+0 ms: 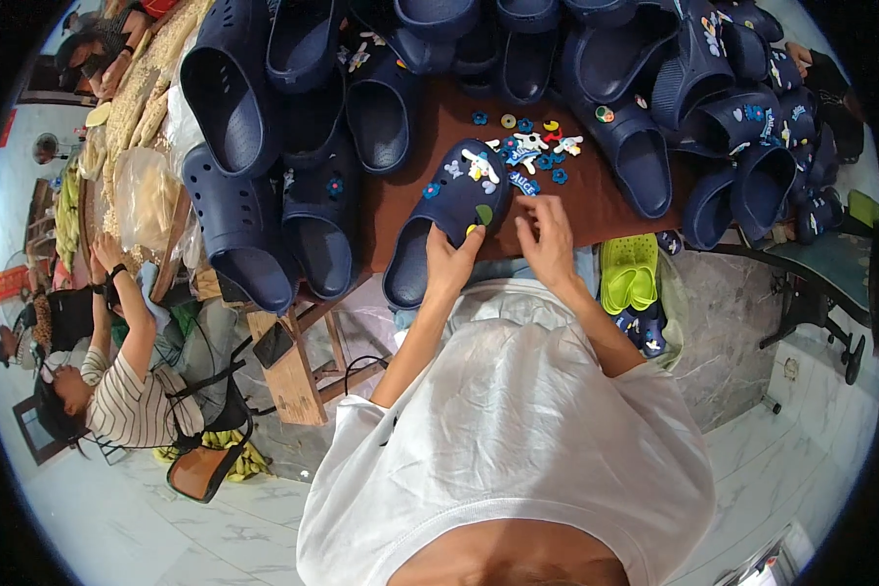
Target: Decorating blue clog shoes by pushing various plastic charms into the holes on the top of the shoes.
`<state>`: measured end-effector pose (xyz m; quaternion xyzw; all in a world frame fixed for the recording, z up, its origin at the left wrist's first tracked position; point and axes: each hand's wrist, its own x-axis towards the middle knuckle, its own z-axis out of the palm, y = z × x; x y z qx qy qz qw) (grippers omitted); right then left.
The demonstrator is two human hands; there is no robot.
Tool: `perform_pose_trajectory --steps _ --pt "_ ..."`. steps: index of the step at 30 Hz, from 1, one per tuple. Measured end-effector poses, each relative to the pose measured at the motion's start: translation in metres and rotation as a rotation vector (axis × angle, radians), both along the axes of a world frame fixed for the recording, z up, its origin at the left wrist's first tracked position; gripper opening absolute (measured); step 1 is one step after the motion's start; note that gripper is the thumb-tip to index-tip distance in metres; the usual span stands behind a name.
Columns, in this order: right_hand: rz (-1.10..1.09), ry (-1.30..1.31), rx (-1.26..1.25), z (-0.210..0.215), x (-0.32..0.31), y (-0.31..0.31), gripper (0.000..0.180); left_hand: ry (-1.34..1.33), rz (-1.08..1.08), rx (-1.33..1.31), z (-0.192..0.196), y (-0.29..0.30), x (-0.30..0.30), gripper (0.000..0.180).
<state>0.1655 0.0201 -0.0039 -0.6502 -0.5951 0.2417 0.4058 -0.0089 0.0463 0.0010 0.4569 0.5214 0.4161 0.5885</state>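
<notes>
A navy clog [449,200] lies on the brown tabletop in front of me, its toe pointing away. Charms in white, blue and green decorate its upper, and a yellow piece shows by my left thumb. My left hand [450,262] grips the clog at the edge of its foot opening, with some fingers hidden inside. Just right of the clog is my right hand [549,239], thumb and fingers apart, and I see nothing between them. Beyond its fingertips lie loose shoe charms [532,148], several blue flowers and white figures among them, and a small blue lettered charm [522,184].
Navy clogs [313,230] crowd the table's left side, with more piled at the right [723,127]. Below the table edge, green clogs [629,269] sit in a pale sack. A wooden stool [288,376] and a seated person in stripes [132,400] are at left.
</notes>
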Motion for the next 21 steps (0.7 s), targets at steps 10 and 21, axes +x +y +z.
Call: perform_pose_trajectory --steps 10,21 --pt "-0.065 -0.223 0.008 -0.013 0.025 0.024 0.036 0.023 0.139 -0.195 0.022 -0.01 -0.011 0.047" --pt "-0.029 -0.086 -0.102 -0.014 0.024 0.021 0.03 0.021 0.16 -0.187 0.023 -0.004 -0.004 0.05"
